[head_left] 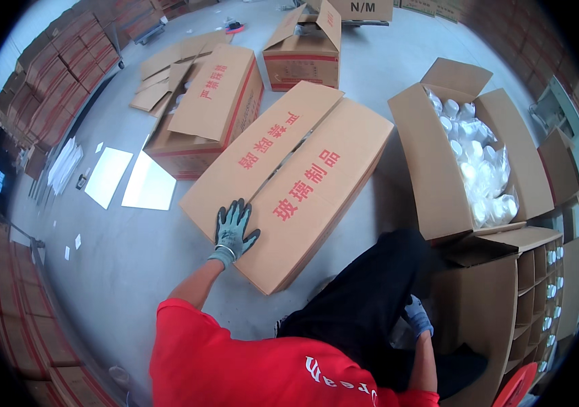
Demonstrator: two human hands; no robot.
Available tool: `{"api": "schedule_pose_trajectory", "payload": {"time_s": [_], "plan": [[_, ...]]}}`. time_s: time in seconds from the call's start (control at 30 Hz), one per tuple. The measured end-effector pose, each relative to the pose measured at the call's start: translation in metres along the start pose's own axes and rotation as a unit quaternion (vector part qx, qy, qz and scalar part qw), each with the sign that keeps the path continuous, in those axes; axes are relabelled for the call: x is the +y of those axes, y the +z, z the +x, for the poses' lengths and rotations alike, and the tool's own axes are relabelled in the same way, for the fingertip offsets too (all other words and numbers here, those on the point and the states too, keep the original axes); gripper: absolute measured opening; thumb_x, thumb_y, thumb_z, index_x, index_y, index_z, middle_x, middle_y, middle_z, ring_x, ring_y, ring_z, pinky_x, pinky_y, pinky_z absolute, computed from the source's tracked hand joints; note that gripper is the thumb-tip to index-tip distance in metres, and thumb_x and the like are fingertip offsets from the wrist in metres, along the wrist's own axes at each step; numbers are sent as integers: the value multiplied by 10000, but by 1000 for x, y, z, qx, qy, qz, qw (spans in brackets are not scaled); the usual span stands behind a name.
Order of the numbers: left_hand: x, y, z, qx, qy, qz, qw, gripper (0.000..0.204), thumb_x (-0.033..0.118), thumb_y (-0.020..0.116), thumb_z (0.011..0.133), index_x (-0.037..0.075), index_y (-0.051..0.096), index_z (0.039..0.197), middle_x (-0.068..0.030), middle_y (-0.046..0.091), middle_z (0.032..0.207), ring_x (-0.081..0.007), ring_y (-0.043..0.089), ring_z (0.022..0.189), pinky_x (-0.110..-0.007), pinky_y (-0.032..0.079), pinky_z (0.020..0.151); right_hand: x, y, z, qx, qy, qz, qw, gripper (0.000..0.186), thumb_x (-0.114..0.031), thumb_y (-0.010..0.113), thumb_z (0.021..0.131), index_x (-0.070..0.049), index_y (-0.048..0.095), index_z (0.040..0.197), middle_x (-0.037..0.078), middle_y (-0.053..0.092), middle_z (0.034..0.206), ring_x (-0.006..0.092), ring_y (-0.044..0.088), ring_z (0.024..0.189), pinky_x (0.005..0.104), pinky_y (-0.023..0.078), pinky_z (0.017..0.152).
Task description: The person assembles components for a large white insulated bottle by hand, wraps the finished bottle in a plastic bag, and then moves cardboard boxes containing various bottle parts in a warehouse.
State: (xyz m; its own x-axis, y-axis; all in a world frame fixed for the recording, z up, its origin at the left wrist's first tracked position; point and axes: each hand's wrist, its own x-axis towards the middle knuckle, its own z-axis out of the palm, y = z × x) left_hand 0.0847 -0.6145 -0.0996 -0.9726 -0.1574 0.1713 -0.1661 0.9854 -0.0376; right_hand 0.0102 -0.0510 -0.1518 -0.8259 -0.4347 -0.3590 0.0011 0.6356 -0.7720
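Note:
My left hand (232, 229), in a grey-green work glove with dark fingertips, lies flat with fingers spread on the near end of a long brown carton (344, 178). The carton's two top flaps are folded down, with a narrow slit between them and red print on each. Beside my bent knee, low on the right, is my right hand (418, 317), also gloved. My dark trouser leg hides part of it, so its fingers and anything in them do not show. Close by stands an open carton (469, 292) with cardboard dividers and white-capped items.
At right, an open carton (432, 173) holds several white-lidded items in clear plastic bags (483, 159). Two more cartons (194, 146) (303, 68) stand beyond the long one. White sheets (110, 176) lie on the grey floor. Stacked cartons (66, 61) line the left; an orange-red object (516, 386) sits lower right.

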Motion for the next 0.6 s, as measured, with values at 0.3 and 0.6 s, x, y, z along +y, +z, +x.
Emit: {"api": "schedule_pose_trajectory", "payload": {"time_s": [0.3,0.6], "plan": [[60,15,-54,29,-131,38,990,846,522,576,840,25,300,1467,-211,258,1526,-392,196,1423,-626,93,1117,48,12,-37,-3,44,-31,999,275,-78,608,826,-32,636,1096,124,687,1019,272,655,910,356,514,752],[106,30,-117,10,-115,-103,988,1047,614,655,733,29,240,1497,-227,147,1563,-481,63,1430,-673,40,1097,39,29,-62,-122,139,-77,980,347,-279,591,902,-54,623,1164,153,666,1129,333,620,1062,388,491,879]]}}
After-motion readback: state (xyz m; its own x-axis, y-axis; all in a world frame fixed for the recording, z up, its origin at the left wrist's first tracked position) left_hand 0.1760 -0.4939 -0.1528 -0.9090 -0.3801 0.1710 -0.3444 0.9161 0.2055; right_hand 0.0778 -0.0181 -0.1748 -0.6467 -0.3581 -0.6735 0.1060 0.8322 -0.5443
